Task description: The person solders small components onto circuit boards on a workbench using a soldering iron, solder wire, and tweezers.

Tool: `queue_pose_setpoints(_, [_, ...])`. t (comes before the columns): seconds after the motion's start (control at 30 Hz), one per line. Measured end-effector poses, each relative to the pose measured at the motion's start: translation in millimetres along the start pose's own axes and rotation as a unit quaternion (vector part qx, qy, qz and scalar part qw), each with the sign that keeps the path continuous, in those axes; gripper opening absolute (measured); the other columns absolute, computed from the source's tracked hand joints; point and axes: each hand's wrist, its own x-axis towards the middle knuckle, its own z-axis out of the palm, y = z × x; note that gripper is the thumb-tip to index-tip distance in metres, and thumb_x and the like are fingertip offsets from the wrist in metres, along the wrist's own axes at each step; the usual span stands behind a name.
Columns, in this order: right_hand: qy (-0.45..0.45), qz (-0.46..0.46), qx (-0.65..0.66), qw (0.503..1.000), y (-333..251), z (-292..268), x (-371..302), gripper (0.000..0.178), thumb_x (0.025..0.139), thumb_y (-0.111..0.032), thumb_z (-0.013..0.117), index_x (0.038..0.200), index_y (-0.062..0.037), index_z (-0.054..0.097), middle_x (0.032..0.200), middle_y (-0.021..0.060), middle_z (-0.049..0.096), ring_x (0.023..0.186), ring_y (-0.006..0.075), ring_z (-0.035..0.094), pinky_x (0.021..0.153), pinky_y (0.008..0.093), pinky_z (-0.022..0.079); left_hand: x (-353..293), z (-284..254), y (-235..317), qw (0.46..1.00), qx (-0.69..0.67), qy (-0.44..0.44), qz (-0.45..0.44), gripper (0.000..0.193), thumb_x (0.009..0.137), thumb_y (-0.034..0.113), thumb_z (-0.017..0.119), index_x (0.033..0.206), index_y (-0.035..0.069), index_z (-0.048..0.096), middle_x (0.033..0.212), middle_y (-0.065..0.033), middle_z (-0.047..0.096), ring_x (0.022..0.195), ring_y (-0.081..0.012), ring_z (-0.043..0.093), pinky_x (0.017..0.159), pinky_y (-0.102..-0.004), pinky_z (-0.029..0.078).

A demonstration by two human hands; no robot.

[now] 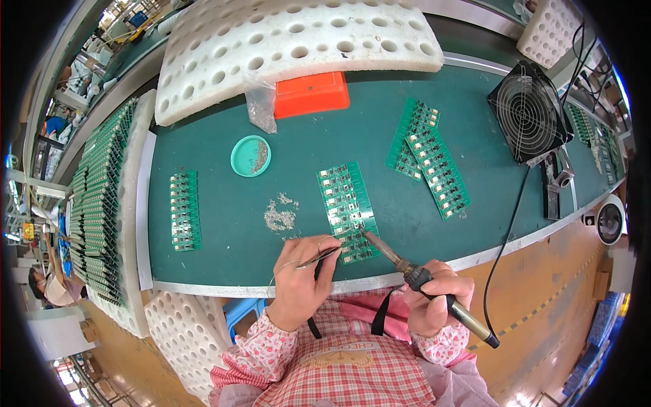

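My right hand (439, 297) grips a soldering iron (415, 274) by its dark handle. The iron's tip points up and left, at the lower half of a green circuit board panel (342, 197) lying on the green bench mat. At the panel's lower left edge, my left hand (302, 279) is closed on tweezers (320, 257), their points by the board. A thin wire runs past the fingers of that hand; how it is held I cannot tell. Just beyond the hand lies a loose pile of tiny pale components (280, 216).
A round turquoise dish (236, 157) holds more small parts. Behind it are a clear bag (261, 108), a red box (312, 93) and white foam (230, 47). Other board panels (437, 169) lie right, another (184, 210) left, with racked boards (102, 203) beyond. A black fan (527, 112) stands far right.
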Motion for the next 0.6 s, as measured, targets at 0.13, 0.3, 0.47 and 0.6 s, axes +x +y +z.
queue_pose_setpoints(0.13, [-0.013,0.016,-0.009,1.0,-0.5,-1.3,-0.8,0.022,0.097,-0.026,0.059,0.098,-0.0042,0.061,0.063,0.0043,0.066,0.052,0.0175,0.058,0.053,0.0336,0.049,0.2,-0.1,0.9,1.0,0.004,-0.001,-0.004,0.017,0.082,-0.001,0.072,0.098,0.005,0.069,0.095,-0.0092,0.071,0.082,-0.0283,0.063,0.073,-0.0359,0.05])
queue_pose_setpoints(0.3, [-0.017,0.012,-0.007,1.0,0.0,-2.2,-0.5,0.022,0.097,-0.026,0.059,0.098,-0.0043,0.06,0.064,0.0045,0.066,0.052,0.0174,0.058,0.053,0.0336,0.049,0.0,0.0,1.0,1.0,0.008,-0.001,-0.003,0.016,0.082,0.0,0.073,0.097,0.005,0.069,0.096,-0.0088,0.071,0.081,-0.0282,0.063,0.072,-0.036,0.05])
queue_pose_setpoints(0.47, [-0.023,0.008,-0.005,1.0,0.6,-1.8,-0.1,0.021,0.097,-0.025,0.058,0.099,-0.004,0.06,0.063,0.004,0.065,0.052,0.017,0.058,0.053,0.033,0.048,0.0,0.1,0.7,1.0,0.005,-0.002,0.0,0.017,0.082,-0.001,0.072,0.097,0.005,0.069,0.095,-0.0087,0.071,0.08,-0.029,0.062,0.072,-0.0361,0.049])
queue_pose_setpoints(0.6, [-0.028,0.025,-0.034,0.999,4.5,-5.7,-4.2,0.011,0.091,-0.014,0.06,0.094,-0.0032,0.063,0.061,0.0028,0.062,0.05,0.017,0.056,0.05,0.0315,0.046,0.1,-1.5,-0.1,1.0,0.012,-0.014,0.006,0.022,0.082,-0.001,0.073,0.102,0.006,0.067,0.097,-0.0076,0.07,0.083,-0.0274,0.065,0.075,-0.0354,0.049])
